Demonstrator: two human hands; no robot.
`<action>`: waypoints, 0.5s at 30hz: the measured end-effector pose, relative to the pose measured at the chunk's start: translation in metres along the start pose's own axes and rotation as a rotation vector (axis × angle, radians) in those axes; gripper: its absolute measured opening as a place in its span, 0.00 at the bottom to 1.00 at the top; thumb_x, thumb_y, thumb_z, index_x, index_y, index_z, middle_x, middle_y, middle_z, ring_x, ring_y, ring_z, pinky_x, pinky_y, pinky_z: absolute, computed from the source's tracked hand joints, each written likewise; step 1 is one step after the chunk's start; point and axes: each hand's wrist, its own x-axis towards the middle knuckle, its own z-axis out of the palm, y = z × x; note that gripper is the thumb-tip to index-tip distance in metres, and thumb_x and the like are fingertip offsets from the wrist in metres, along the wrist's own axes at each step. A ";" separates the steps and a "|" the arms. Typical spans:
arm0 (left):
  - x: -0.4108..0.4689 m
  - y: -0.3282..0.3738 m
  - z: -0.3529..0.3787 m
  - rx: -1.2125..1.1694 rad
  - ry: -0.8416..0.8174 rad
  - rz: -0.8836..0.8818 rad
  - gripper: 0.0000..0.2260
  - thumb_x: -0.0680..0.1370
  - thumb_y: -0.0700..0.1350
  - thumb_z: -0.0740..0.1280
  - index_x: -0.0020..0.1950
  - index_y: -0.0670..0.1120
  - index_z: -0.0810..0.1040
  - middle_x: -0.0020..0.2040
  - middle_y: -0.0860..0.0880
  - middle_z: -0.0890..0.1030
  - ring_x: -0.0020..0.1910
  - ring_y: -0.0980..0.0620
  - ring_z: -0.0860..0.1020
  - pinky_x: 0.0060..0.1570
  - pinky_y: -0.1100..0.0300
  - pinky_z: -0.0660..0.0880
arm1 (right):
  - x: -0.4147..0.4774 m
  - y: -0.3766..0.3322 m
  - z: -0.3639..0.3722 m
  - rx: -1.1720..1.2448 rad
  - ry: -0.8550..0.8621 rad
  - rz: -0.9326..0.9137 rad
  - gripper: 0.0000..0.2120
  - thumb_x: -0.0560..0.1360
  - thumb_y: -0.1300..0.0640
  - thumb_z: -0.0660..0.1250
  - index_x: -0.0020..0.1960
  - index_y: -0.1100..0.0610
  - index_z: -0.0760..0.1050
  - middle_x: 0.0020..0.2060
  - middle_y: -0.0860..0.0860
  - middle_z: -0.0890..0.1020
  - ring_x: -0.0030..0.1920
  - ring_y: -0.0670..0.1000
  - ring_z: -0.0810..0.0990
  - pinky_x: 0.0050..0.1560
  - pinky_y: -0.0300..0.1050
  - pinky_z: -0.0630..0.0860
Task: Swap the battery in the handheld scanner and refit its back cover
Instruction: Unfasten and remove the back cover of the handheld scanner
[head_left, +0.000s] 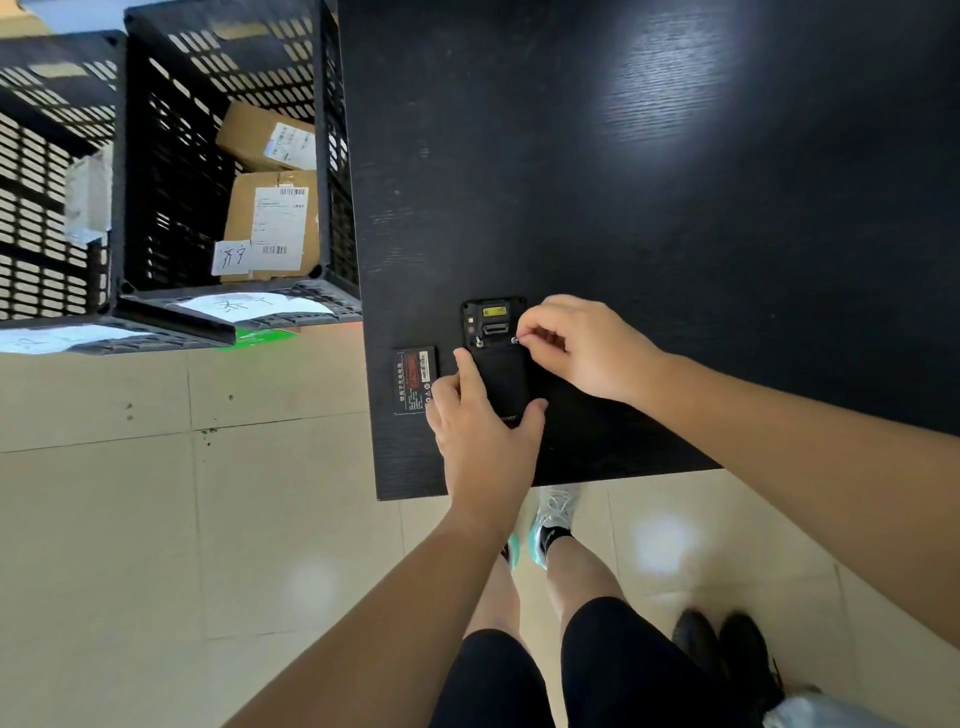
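The scanner (496, 358) lies face down near the lower-left corner of the desk (675, 182), just left of the frame's centre, with its cover (503, 382) laid over the back. A battery (415, 381) sits loose just to its left, label up, close to the desk's edge.

The risk I'd watch is at the two small latches across the top of the cover. The right hand (576, 348) is pinched tight on the right latch (516, 340), thumb and forefinger closed on it, the other fingers curled in. If that one is turned while the cover isn't fully seated, it may catch on the lip rather than lock, and the cover would sit proud on one side. The left latch (479, 342) stands untouched, so the cover could lift there if the scanner were picked up too soon.

The left hand (483, 426) is spread open and pressing flat on the lower half of the cover, forefinger along the left edge, thumb on the right edge; it grasps nothing, only steadies. Should it ease off, the scanner could twist on the smooth desk under the turning force. A sliding left hand could also nudge the loose battery towards the edge and the floor (156, 519)
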 end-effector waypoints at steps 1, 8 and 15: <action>0.000 0.000 0.000 0.000 0.001 -0.005 0.43 0.73 0.58 0.71 0.80 0.47 0.53 0.65 0.48 0.66 0.64 0.49 0.64 0.65 0.53 0.67 | 0.002 -0.001 -0.001 -0.007 -0.019 -0.004 0.04 0.78 0.57 0.67 0.52 0.54 0.79 0.44 0.48 0.76 0.40 0.49 0.77 0.41 0.39 0.73; 0.002 -0.003 0.002 0.002 0.014 -0.001 0.43 0.72 0.58 0.72 0.80 0.46 0.55 0.64 0.48 0.67 0.63 0.48 0.65 0.64 0.53 0.68 | 0.013 -0.006 -0.013 -0.111 -0.159 -0.029 0.05 0.78 0.58 0.64 0.50 0.57 0.78 0.46 0.48 0.75 0.42 0.50 0.76 0.43 0.43 0.73; 0.001 -0.004 0.003 0.001 0.025 -0.005 0.43 0.72 0.58 0.72 0.79 0.46 0.55 0.63 0.48 0.67 0.62 0.48 0.65 0.65 0.51 0.69 | 0.023 -0.005 -0.021 -0.241 -0.274 -0.108 0.05 0.79 0.58 0.61 0.45 0.56 0.73 0.46 0.46 0.72 0.40 0.50 0.74 0.39 0.42 0.71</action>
